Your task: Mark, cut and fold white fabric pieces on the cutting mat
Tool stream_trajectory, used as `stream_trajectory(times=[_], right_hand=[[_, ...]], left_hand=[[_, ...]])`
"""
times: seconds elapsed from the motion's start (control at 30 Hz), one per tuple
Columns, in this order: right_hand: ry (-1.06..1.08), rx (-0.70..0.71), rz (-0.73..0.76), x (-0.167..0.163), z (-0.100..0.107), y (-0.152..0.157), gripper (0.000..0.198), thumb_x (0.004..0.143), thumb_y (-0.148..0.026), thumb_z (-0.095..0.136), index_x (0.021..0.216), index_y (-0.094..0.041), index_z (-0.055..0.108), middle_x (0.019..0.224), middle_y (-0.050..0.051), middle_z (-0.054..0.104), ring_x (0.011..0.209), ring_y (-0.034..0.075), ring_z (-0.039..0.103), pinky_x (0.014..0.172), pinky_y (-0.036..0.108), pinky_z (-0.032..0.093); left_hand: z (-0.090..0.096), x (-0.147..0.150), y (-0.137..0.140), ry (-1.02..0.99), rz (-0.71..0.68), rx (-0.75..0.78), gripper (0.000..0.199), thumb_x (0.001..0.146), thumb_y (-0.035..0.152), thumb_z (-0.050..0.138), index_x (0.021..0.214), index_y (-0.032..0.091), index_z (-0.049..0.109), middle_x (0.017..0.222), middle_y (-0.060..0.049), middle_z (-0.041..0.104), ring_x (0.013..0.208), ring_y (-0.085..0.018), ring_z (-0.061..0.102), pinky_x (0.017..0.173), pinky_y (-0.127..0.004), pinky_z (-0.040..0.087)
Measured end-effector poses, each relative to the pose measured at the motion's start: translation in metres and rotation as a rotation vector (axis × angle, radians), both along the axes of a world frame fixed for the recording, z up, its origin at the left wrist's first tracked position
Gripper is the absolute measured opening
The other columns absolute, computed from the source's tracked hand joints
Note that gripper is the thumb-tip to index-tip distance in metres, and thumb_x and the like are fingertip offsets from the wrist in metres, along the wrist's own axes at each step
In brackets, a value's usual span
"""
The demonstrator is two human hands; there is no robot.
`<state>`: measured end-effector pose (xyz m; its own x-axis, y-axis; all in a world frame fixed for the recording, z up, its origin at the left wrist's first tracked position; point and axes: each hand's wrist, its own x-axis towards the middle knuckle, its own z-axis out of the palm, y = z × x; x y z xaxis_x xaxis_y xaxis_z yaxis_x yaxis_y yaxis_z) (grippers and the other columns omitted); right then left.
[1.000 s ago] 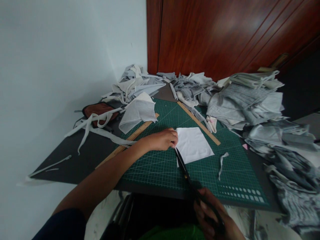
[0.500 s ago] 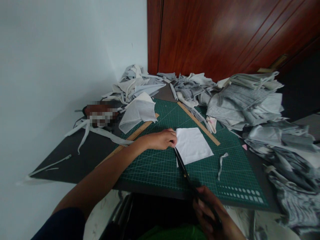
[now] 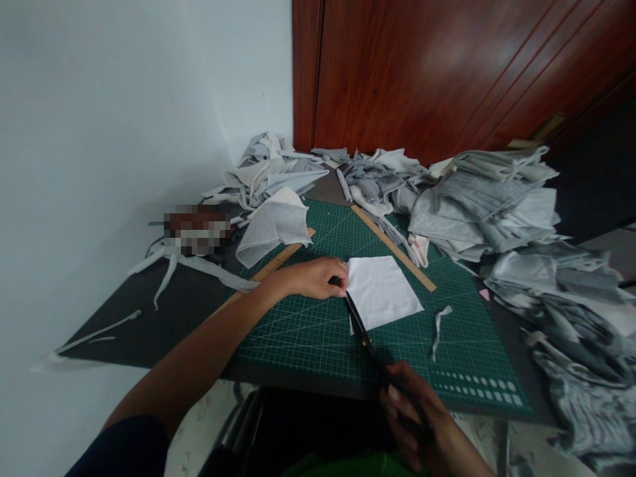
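A white piece of cloth (image 3: 382, 289) lies flat on the green cutting mat (image 3: 308, 344). My left hand (image 3: 325, 277) pinches the cloth at its left edge, thumb and fingers pressed together. My right hand (image 3: 410, 411) is wrapped around the handles of black scissors (image 3: 365, 341). Their blades point up and away along the cloth's left edge, the tips close under my left fingertips. A narrow sliver of white shows on the left side of the blades. The handles are partly hidden by my right fingers.
Two wooden rulers (image 3: 397, 252) (image 3: 283, 258) lie slanted on the mat. A sheer grey-white fabric piece (image 3: 278, 228) overlaps the left one. Piles of grey cloth (image 3: 462, 212) line the back and right. A twisted scrap (image 3: 438, 331) rests right of the cloth. Left stands a blurred-out brown object (image 3: 196, 228).
My left hand has shifted very slightly left, and a gap now shows between its thumb and fingers. The scissors stay at the cloth's left edge; the view has moved a little.
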<state>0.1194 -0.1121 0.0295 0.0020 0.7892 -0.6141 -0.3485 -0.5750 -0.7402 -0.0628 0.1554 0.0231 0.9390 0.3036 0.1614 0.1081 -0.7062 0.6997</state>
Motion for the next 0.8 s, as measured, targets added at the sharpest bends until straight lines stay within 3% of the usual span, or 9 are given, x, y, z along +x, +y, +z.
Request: stream_trajectory(times=[0.13,0.27,0.43,0.63,0.8], right_hand=[[0.004,-0.005,-0.011,0.002,0.001,0.000,0.053,0.074,-0.062,0.080,0.104,-0.025,0.055,0.069,-0.009,0.053,0.043,0.004,0.038,0.034,0.013,0.031],[0.003,-0.017,-0.031,0.004,0.001,0.000,0.060,0.070,-0.062,0.083,0.109,-0.026,0.055,0.069,-0.009,0.054,0.043,0.004,0.039,0.035,0.013,0.032],[0.002,0.001,-0.020,0.004,0.002,0.001,0.057,0.072,-0.061,0.083,0.106,-0.025,0.056,0.067,-0.009,0.053,0.042,0.004,0.038,0.034,0.013,0.032],[-0.033,0.021,0.011,0.003,0.001,0.001,0.050,0.076,-0.057,0.081,0.103,-0.025,0.055,0.066,-0.010,0.051,0.040,0.003,0.035,0.033,0.013,0.029],[-0.066,0.003,0.016,0.003,0.001,0.000,0.055,0.075,-0.061,0.080,0.105,-0.024,0.053,0.068,-0.010,0.051,0.042,0.002,0.036,0.034,0.012,0.030]], left_hand=[[0.002,0.002,-0.002,-0.064,0.125,0.112,0.011,0.092,0.015,0.059,0.090,0.018,0.069,0.094,-0.005,0.065,0.094,-0.018,0.060,0.087,-0.030,0.043],[-0.004,0.001,0.000,-0.025,0.086,0.167,0.014,0.091,0.011,0.060,0.095,0.019,0.071,0.096,-0.005,0.070,0.098,-0.020,0.061,0.093,-0.033,0.042],[-0.007,0.001,0.001,0.039,0.094,0.169,0.016,0.083,0.020,0.076,0.098,0.019,0.071,0.100,-0.005,0.072,0.104,-0.022,0.059,0.092,-0.033,0.040],[-0.004,0.003,-0.003,0.110,0.120,0.210,0.020,0.079,0.022,0.081,0.096,0.021,0.070,0.101,-0.002,0.070,0.105,-0.022,0.057,0.092,-0.033,0.038],[0.004,-0.001,-0.006,0.149,0.080,0.221,0.029,0.077,0.021,0.083,0.103,0.022,0.070,0.107,-0.003,0.068,0.108,-0.023,0.056,0.095,-0.033,0.038]])
